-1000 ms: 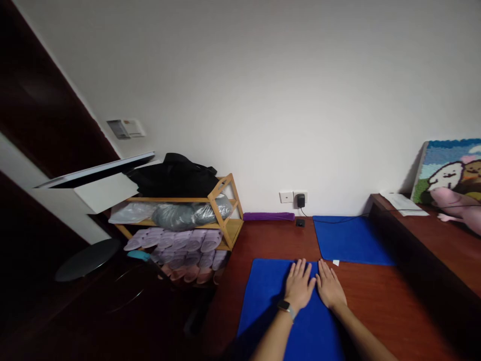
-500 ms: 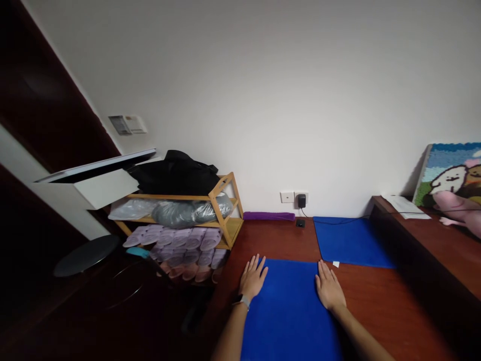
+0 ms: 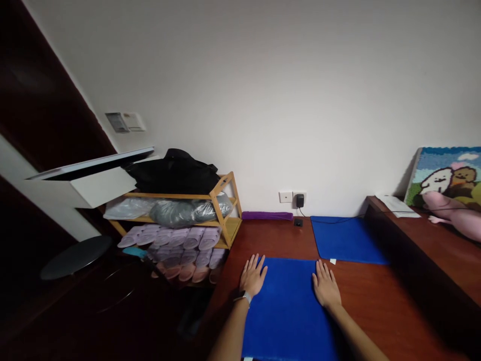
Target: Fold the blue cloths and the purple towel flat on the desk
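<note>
A blue towel lies spread flat on the red-brown wooden surface in front of me. My left hand, with a watch on its wrist, rests flat on the towel's far left corner, fingers stretched out. My right hand lies flat on the far right corner, fingers also stretched out. Neither hand holds anything. A small white tag sticks out just beyond my right hand.
A second blue towel lies farther back by the wall, near a purple roll and a plugged-in charger. A wooden rack with slippers and bags stands at left. A raised wooden ledge runs along the right.
One second ago both hands lay together at the towel's far middle edge. My left hand slid left to the corner; the right stayed near its corner. The view shifted slightly.
</note>
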A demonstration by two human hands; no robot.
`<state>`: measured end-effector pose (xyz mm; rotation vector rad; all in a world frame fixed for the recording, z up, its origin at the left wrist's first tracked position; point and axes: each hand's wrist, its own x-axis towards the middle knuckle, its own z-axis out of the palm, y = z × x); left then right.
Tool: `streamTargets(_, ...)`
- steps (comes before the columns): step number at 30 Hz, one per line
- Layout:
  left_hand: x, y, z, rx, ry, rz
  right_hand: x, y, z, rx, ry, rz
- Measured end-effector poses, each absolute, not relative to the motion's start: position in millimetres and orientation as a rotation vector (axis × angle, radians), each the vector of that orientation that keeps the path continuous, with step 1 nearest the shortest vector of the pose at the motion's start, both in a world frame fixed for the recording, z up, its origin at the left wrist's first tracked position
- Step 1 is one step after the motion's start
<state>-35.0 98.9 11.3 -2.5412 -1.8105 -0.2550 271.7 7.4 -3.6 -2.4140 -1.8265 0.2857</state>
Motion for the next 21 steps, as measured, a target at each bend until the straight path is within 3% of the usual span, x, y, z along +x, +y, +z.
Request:
streamTargets(6, -16.1, 105.9, 36.2, -2.535, -1.774, -0.103, 270.4, 7.3, -1.8, -2.389, -1.833, 0.276)
streamTargets(12, 103.2, 67.9, 35.8, -2.863, -1.378, -0.421, 271.8, 6.2, -1.1, -2.376, -1.862, 0.259)
streamTargets(15, 146.9, 43.5, 16.8, -2.944, -1.425, -0.450, 273.7, 4.7, -6.3, -2.353, -1.940, 0.234)
streamTargets(21, 92.9, 55.3, 2.6, -2.863, -1.580, -0.430, 273.5, 8.0, -19.3, -2.365, -1.872, 0.213)
